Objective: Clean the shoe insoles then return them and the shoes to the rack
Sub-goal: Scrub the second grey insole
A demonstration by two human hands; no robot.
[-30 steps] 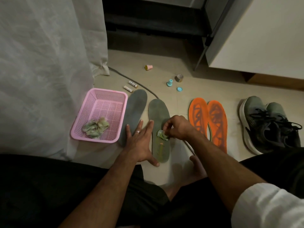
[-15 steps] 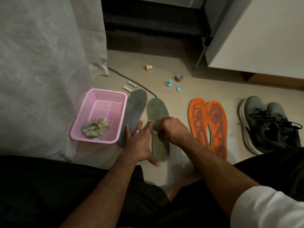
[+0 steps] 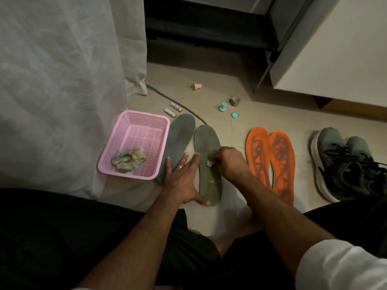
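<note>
Grey insole (image 3: 206, 143) lies pinned by the spread left hand (image 3: 182, 181) so it won't slide while the right hand (image 3: 227, 164) pinches what looks like a wipe (image 3: 209, 163), scrubbing.

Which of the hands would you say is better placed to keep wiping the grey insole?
Right hand: it pinches the small wipe on the grey insole; left hand lies flat, steadying it.
</note>
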